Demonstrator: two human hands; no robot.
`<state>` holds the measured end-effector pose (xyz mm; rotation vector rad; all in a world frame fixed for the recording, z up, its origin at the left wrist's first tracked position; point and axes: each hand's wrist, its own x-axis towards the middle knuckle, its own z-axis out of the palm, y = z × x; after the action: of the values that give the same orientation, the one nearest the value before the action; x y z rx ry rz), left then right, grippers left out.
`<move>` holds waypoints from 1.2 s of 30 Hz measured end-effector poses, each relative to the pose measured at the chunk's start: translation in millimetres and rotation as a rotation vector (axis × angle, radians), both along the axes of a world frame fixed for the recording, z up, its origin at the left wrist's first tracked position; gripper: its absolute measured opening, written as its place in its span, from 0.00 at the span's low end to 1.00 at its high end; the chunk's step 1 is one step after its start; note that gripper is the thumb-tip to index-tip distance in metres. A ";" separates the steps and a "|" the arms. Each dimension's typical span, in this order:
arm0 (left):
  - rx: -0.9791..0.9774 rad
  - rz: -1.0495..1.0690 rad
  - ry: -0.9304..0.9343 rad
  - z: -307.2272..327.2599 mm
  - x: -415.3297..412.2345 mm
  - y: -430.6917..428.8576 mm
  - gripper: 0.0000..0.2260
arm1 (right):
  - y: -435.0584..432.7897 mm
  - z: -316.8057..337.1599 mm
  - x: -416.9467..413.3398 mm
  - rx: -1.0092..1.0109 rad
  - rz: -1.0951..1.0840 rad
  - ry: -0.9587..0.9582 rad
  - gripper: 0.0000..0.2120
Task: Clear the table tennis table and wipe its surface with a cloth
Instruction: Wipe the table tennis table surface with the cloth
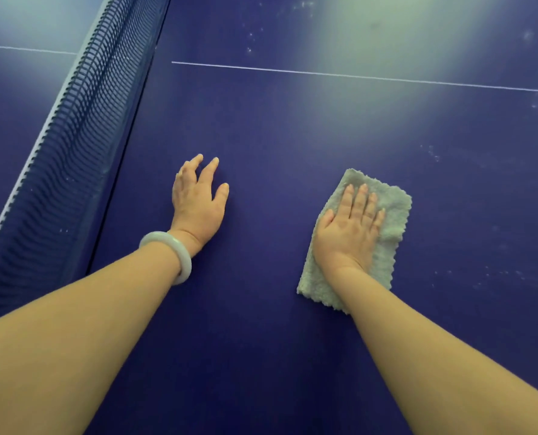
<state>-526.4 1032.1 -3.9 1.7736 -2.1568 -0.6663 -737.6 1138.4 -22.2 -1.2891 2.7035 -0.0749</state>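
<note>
While we lean over the dark blue bench [277, 136], our right grip [349, 227] lies flat on a pale grey-green fleecy cloth [390, 211]. Its fingers are straight and close together and its palm presses the fabric down onto the surface. Nothing is curled round the cloth; the grip only bears on it from above. The cloth is folded into a rough rectangle. It lies on the bench to the right of our view, on our side of the thin white line [355, 76] that crosses the surface. Its far corner and right edge show beyond the fingertips, and its near end runs under the wrist.

Our left grip [198, 202] rests palm down on the bare bench, well apart from the cloth. Its fingers are spread and loosely arched, its thumb points toward the cloth, and it holds nothing. A pale, milky bangle [170, 255] sits on that wrist.

To the left of the left grip, the net [82, 120] runs on a diagonal. It is dark blue mesh with a white band along its top. Pale specks [432, 153] dot the surface to the right of the cloth and farther off beyond the line, where a broad patch of glare falls on the bench.
</note>
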 end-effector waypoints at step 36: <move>-0.069 -0.140 -0.442 -15.0 -23.3 174.8 0.27 | 141.4 2.9 -19.8 0.012 0.423 -0.028 0.29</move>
<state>-549.7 1206.9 -18.9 1.8846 -2.5688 -0.2357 -757.5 1279.8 -19.3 -1.8053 2.3438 -0.0293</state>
